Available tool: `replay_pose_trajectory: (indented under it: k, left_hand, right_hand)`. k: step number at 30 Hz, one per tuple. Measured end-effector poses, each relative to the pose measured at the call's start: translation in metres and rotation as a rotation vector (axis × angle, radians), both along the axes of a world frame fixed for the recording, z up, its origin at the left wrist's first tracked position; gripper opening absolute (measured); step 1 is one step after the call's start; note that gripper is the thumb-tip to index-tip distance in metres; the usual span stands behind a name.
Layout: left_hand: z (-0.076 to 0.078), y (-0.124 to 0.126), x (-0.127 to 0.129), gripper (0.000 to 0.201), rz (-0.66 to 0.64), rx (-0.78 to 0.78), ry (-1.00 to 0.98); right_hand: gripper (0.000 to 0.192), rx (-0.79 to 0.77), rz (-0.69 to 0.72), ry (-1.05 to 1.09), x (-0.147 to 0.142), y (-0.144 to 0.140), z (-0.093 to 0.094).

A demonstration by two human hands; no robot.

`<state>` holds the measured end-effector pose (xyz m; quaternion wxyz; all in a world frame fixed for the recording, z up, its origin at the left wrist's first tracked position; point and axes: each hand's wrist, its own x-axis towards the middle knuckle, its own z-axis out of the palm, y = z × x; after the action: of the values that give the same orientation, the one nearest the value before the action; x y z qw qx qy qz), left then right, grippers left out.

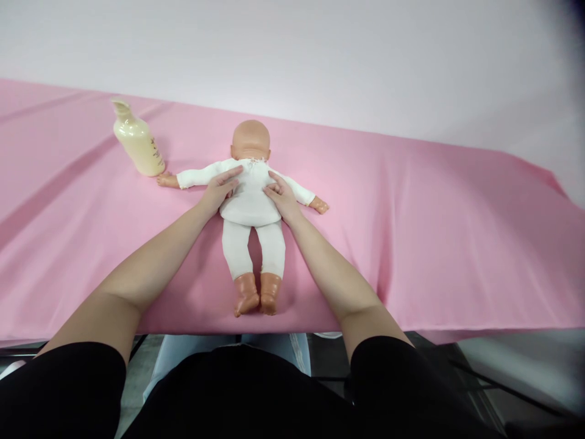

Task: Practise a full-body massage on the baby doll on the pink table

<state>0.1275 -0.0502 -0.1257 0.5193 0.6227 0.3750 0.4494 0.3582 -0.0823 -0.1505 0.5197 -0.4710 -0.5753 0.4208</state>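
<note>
A baby doll (251, 204) with a white cloth body lies face down, its bald head at the far end and its bare plastic feet toward me. Both of its arms are spread out to the sides. My left hand (223, 186) rests on the left side of the doll's upper back, fingers stretched out. On the opposite side, my right hand (281, 194) touches the back with its fingers apart and slightly bent. Neither hand grips anything. The doll's face is hidden against the cloth.
A pale yellow pump bottle (139, 143) stands just beyond the doll's left-side hand. Pink cloth (434, 244) with several folds covers the table, whose front edge is close to my body. Behind it is a white wall (292, 55).
</note>
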Motion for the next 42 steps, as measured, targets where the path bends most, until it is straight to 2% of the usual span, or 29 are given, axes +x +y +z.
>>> replay_pose_trajectory:
  k: [5, 11, 14, 17, 21, 26, 32, 36, 42]
  left_hand:
    - [-0.001, 0.001, 0.002, 0.048, 0.029, 0.009, -0.086]
    - [-0.002, 0.002, 0.002, 0.065, 0.064, -0.067, -0.095]
    - [0.000, 0.000, 0.004, 0.064, 0.061, -0.038, -0.090]
    - [0.006, -0.007, 0.004, 0.047, -0.010, 0.014, -0.052]
    - [0.014, -0.017, 0.004, 0.034, -0.115, 0.103, 0.013]
    - [0.014, -0.018, 0.003, 0.028, -0.163, 0.258, 0.089]
    - [0.012, -0.016, 0.001, 0.024, -0.234, 0.347, 0.196]
    - [0.010, -0.016, 0.001, 0.025, -0.227, 0.361, 0.217]
    - [0.007, -0.012, 0.002, 0.024, -0.213, 0.365, 0.223]
  right_hand:
    - [0.076, 0.024, 0.002, -0.036, 0.001, -0.001, 0.000]
    - [0.083, 0.006, 0.013, -0.013, 0.001, -0.001, 0.001]
    - [0.081, -0.027, 0.001, 0.027, -0.001, -0.003, 0.003]
    - [0.069, -0.014, 0.005, 0.051, -0.004, -0.008, 0.009]
    - [0.036, 0.039, 0.020, 0.020, -0.007, -0.017, 0.020]
    - [0.039, 0.152, 0.096, -0.093, -0.006, -0.024, 0.028]
    - [0.047, 0.208, 0.174, -0.235, -0.002, -0.025, 0.030]
    - [0.050, 0.201, 0.199, -0.243, -0.001, -0.025, 0.029]
    - [0.044, 0.188, 0.190, -0.240, -0.003, -0.027, 0.030]
